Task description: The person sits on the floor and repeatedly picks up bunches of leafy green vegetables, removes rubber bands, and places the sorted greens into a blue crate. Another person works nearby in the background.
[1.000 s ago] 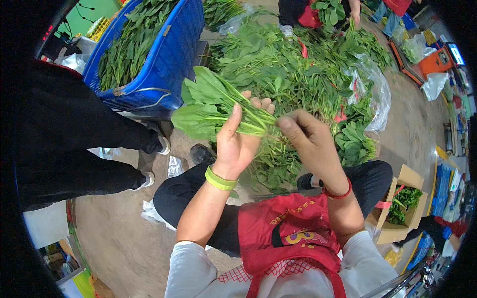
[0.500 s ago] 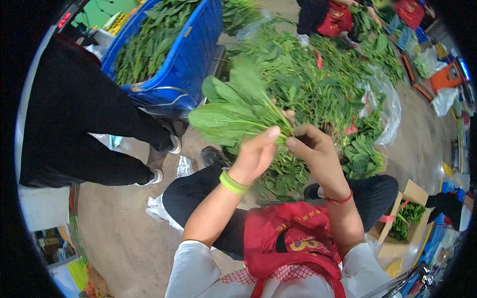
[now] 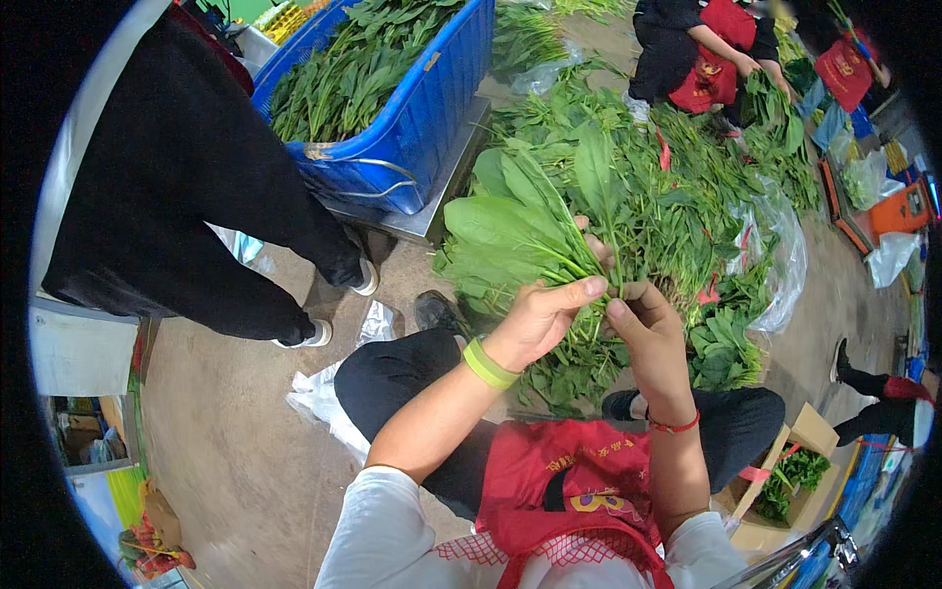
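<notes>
My left hand (image 3: pixel 540 319), with a yellow-green band at the wrist, is closed round the stems of a bunch of leafy greens (image 3: pixel 515 224). The broad leaves fan out up and to the left. Close beside it, my right hand (image 3: pixel 653 344) pinches the lower end of a leafy stem (image 3: pixel 595 172) that stands upright at the bunch's right side. The fingertips of both hands almost meet at the stem ends. Under and beyond my hands lies a big heap of the same greens (image 3: pixel 653 211) on the floor.
A blue tub (image 3: pixel 432 108) full of greens stands on a metal platform (image 3: pixel 461 167) at far left. A person in black trousers (image 3: pixel 186 187) stands left. Another person (image 3: pixel 706 59) handles greens beyond the heap. A cardboard box (image 3: pixel 819 432) with greens sits at right; clear plastic (image 3: pixel 785 255) edges the heap.
The view has shifted, so the scene sits further right. One leafy stem now stands upright apart from the bunch, in my right fingers. My left hand still grips the bunch.
</notes>
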